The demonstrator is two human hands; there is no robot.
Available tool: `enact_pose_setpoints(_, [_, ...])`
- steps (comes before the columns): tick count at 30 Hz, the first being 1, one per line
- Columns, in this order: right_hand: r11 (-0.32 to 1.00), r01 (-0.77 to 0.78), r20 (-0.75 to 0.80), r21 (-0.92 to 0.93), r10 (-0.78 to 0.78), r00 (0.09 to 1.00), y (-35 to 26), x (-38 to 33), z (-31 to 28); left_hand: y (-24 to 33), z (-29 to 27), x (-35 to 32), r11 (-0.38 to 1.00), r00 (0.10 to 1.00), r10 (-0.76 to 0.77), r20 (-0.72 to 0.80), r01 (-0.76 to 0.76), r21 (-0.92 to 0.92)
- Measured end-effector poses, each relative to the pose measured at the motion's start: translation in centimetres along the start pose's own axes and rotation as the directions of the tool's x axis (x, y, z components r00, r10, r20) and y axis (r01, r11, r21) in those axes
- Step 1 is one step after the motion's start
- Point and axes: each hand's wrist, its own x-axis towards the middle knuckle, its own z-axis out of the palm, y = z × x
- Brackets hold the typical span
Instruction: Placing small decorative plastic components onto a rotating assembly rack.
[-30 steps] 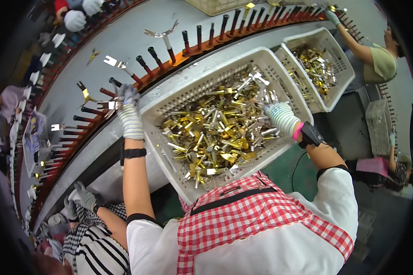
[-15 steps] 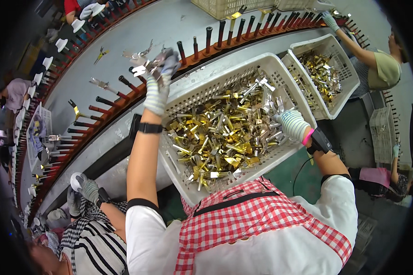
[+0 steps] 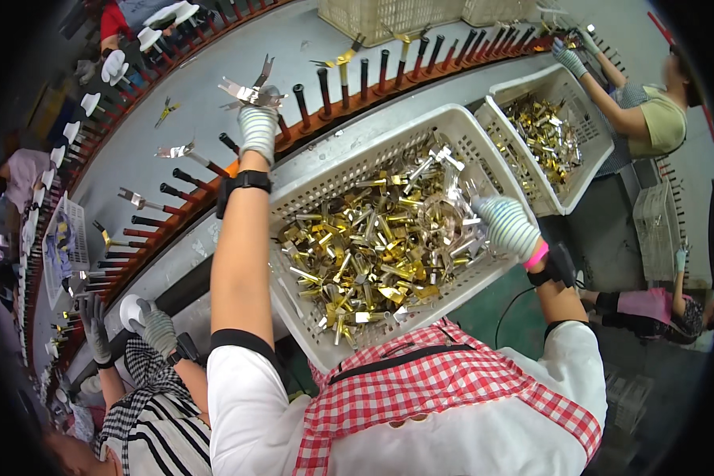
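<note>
Inside basket (image 3: 295,311), shiny gold-and-silver pieces (image 3: 365,238)

White-and-grey striped-gloved left hand (image 3: 258,127): fingers largely hidden by silver forked metal pieces (image 3: 251,93). Cream perforated plastic crate (image 3: 373,19): cut off at upper edge. Black-and-white striped cloth shirt (image 3: 169,444): cropped below.

this is looking like a factory. pegs (image 3: 324,94) are edging a curved table (image 3: 206,87). crates (image 3: 492,159) are holding metal parts (image 3: 381,246)

the left hand (image 3: 258,131) holds silver forked parts (image 3: 241,93) beside pegs (image 3: 301,105), the right hand (image 3: 506,226) over a white crate (image 3: 462,293).
</note>
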Motion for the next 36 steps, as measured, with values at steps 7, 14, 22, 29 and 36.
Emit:
enact_pose_setpoints(7, [0.336, -0.116, -0.032, 0.935, 0.403, 0.915, 2.3, 1.4, -1.5, -2.4, -2.1, -2.1, 0.962, 0.998, 0.046, -0.053, -0.03, 0.273])
enact_pose_setpoints(14, [-0.375, -0.038, 0.176, 0.926, 0.341, 0.924, -0.7, 3.5, -2.4, -15.5, -4.2, -5.0, 0.961, 0.893, 0.015, -0.45, -0.137, -0.24])
enact_pose_setpoints(22, [0.366, -0.155, -0.057, 0.918, 0.507, 0.86, 3.2, 3.2, 5.5, -9.6, -4.1, -7.7, 0.972, 0.924, -0.22, -0.311, 0.234, 0.007])
enact_pose_setpoints(29, [0.958, -0.19, 0.095, 0.214, 0.173, 0.98, -0.8, 2.9, 6.7, -16.4, -8.3, -10.6, 0.967, 0.955, 0.018, -0.295, 0.058, 0.247])
enact_pose_setpoints(36, [0.93, -0.102, 0.078, 0.354, 0.08, 0.994, -3.5, 3.9, 6.2, -21.8, -18.9, -15.7, 0.99, 0.94, -0.102, -0.324, 0.063, -0.129])
